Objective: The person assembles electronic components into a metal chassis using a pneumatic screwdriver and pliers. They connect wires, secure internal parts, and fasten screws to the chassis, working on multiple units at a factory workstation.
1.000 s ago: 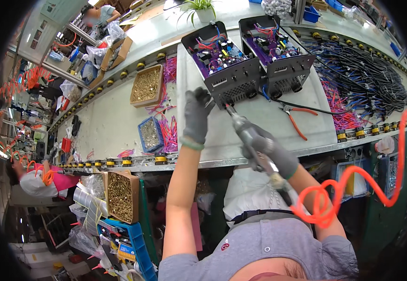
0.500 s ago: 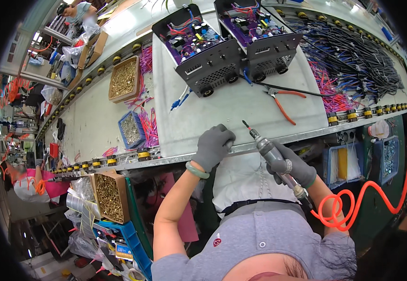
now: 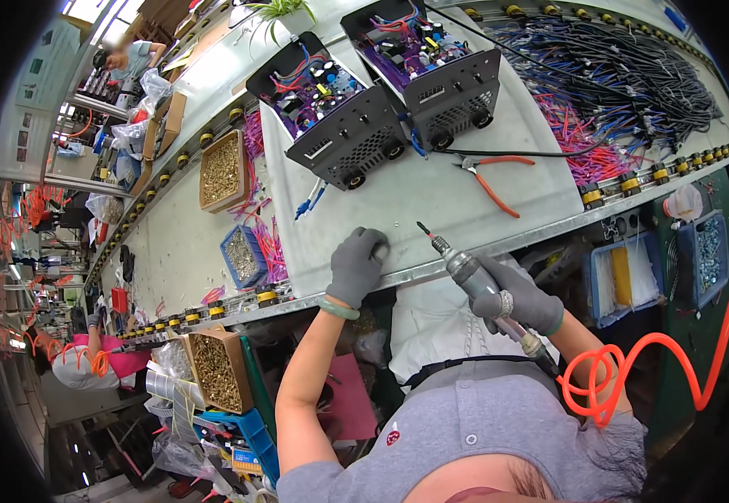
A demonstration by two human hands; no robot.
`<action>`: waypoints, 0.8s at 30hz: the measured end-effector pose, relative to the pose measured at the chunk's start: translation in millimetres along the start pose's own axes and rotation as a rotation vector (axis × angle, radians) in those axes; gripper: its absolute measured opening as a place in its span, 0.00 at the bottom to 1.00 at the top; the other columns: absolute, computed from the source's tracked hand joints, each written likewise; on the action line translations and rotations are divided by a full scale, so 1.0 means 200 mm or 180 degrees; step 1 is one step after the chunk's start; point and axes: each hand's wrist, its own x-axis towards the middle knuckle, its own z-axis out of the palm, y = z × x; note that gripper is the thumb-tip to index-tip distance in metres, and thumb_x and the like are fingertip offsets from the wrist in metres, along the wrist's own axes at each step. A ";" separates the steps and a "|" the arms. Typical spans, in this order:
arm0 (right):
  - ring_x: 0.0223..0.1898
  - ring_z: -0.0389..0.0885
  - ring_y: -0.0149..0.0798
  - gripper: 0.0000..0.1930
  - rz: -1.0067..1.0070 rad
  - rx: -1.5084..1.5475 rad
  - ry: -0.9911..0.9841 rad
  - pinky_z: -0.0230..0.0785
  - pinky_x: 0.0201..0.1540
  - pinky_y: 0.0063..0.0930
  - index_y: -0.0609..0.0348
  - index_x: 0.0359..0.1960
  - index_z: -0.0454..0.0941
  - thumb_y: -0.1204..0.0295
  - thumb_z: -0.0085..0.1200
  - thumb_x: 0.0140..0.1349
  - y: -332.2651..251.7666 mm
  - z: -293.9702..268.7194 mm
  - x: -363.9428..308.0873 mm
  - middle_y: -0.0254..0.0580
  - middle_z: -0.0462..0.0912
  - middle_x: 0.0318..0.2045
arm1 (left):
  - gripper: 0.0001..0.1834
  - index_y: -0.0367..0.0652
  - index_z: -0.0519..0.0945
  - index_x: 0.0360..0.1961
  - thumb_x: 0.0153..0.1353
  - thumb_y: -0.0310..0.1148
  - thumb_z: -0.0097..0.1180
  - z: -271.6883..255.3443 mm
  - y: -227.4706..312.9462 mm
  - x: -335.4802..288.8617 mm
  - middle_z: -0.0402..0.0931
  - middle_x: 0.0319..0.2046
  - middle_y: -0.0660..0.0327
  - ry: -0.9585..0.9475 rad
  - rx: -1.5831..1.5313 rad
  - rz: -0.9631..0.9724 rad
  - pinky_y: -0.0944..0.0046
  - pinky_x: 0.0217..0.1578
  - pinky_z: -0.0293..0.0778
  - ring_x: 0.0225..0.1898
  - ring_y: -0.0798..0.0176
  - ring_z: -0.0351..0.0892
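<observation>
My right hand [image 3: 522,295], in a grey glove, is wrapped round an air screwdriver [image 3: 469,277]. Its bit points up and left over the bench's front edge. My left hand [image 3: 358,267], gloved too, rests at that edge with its fingers curled; what they hold, if anything, is hidden. Beyond the hands stand two black metal cases, the left case [image 3: 364,142] and the right case [image 3: 452,90], with open tops showing purple circuit boards and coloured wires. Red-handled pliers [image 3: 492,186] lie right of the screwdriver tip. A short blue-and-white cable end [image 3: 310,199] hangs by the left case.
A box of brass parts [image 3: 223,172] and a blue bin of small screws [image 3: 243,256] sit to the left among pink wires. Black cables [image 3: 607,75] are heaped at the right. An orange coiled air hose [image 3: 633,360] trails beside my right arm. Blue bins [image 3: 624,281] hang below the edge.
The view has swung slightly, so the bench and cases appear shifted left. Both hands keep nearly the same pose, the right still gripping the air screwdriver and the left still curled at the edge.
</observation>
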 end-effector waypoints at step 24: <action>0.21 0.77 0.29 0.42 0.0243 0.0199 -0.0348 0.73 0.21 0.25 0.57 0.68 0.55 0.66 0.61 0.51 0.08 -0.04 0.04 0.39 0.72 0.33 | 0.13 0.37 0.82 0.44 0.59 0.30 0.60 -0.11 -0.11 -0.11 0.82 0.35 0.58 0.0140 -0.1609 -0.1587 0.67 0.39 0.76 0.34 0.65 0.80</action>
